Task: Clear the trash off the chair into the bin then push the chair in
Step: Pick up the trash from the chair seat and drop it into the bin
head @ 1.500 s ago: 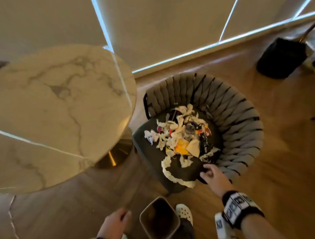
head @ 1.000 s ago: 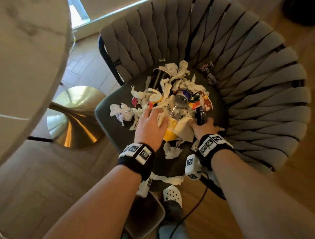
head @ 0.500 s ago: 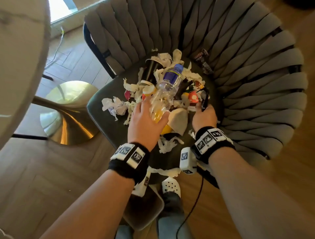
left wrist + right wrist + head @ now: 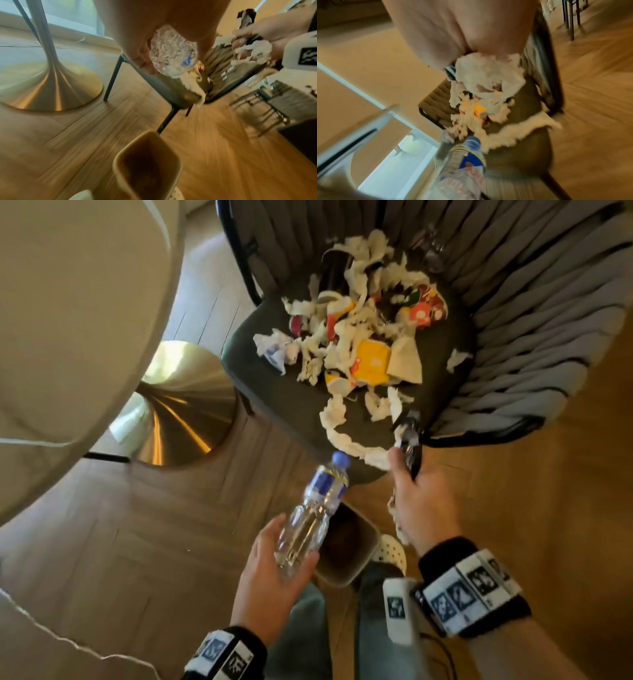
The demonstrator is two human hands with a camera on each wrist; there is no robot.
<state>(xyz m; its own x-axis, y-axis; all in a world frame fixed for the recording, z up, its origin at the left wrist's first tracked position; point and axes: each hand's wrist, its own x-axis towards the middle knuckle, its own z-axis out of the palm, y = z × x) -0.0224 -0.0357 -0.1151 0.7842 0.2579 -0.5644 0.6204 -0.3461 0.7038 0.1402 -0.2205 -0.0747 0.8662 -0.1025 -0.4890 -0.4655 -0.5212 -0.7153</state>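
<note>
A grey woven chair (image 4: 534,313) holds a heap of trash (image 4: 356,337) on its dark seat: torn white paper, yellow and red wrappers, a dark cup. My left hand (image 4: 274,573) grips the base of a clear plastic bottle (image 4: 315,511) with a blue label and cap, over the left rim of the beige bin (image 4: 346,549) on the floor. The bottle's base (image 4: 173,51) shows in the left wrist view above the bin (image 4: 147,165). My right hand (image 4: 414,501) grips a dark wrapper (image 4: 409,436) and crumpled white paper (image 4: 488,75) just off the seat's front edge.
A round marble table (image 4: 78,320) on a brass pedestal base (image 4: 178,409) stands left of the chair. A long paper strip (image 4: 346,436) hangs over the seat's front edge. My legs and a white shoe (image 4: 392,551) are beside the bin. Wooden floor lies all around.
Both hands have pulled back from the heap toward the bin. The left carried the bottle off the seat; the right came away with the dark wrapper and paper.
</note>
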